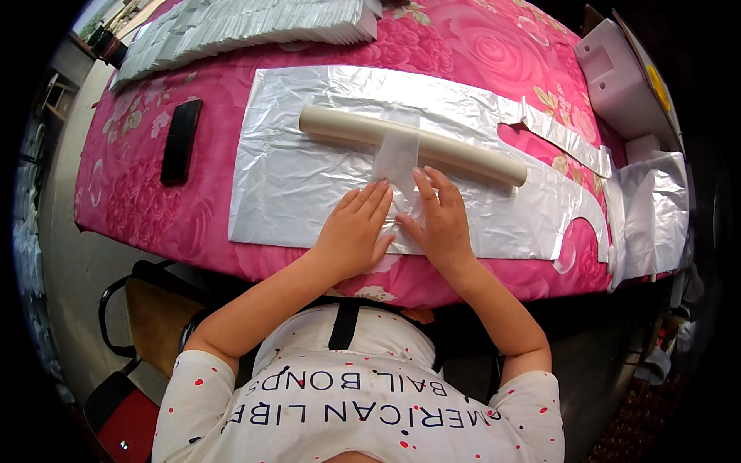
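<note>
A flat silvery-white plastic vest bag [293, 208], or a stack of them, is spread across the table with its cut-out handles to the right. On it rests a cream-coloured tube [471, 158], slanting slightly down to the right. A translucent whitish strip [397, 154] passes over the tube's middle and runs down toward my hands. My left hand [351, 231] lies with fingers stretched out, their tips on the strip's lower left side. Beside it, my right hand [444, 224] has its fingers and thumb apart, touching the plastic at the strip's right edge.
A black phone [181, 143] lies to the left on the pink flowered tablecloth [127, 193]. Folded white plastic stacks [247, 31] fill the far left. A white foam box [617, 73] stands far right, above more silvery plastic [654, 212]. A chair [158, 316] is below left.
</note>
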The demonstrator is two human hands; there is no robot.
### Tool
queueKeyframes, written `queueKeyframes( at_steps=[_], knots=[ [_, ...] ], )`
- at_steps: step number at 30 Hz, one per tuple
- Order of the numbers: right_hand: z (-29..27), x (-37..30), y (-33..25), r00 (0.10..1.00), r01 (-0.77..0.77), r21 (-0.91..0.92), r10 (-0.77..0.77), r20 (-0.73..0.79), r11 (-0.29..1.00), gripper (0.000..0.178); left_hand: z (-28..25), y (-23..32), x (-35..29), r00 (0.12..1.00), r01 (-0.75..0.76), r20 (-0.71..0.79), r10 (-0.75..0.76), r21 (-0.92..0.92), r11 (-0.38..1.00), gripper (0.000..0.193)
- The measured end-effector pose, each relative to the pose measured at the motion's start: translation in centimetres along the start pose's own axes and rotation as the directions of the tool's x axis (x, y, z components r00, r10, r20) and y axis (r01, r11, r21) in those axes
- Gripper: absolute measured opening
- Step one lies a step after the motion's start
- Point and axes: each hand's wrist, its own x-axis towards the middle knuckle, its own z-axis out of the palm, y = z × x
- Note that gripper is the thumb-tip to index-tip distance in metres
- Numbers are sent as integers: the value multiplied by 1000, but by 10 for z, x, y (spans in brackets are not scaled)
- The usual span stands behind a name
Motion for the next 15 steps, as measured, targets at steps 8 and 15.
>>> queueKeyframes(
  at_steps=[8, 15],
  knots=[
    [-1, 19, 35, 894, 217, 248, -294, 339, 944, 41, -2, -10, 14, 991, -90, -89, 104, 150, 985, 48],
    [1, 4, 29, 882, 271, 367, -382, 276, 890, 40, -13, -5, -21, 952, -302, -60, 300, -29, 953, 41]
  ],
)
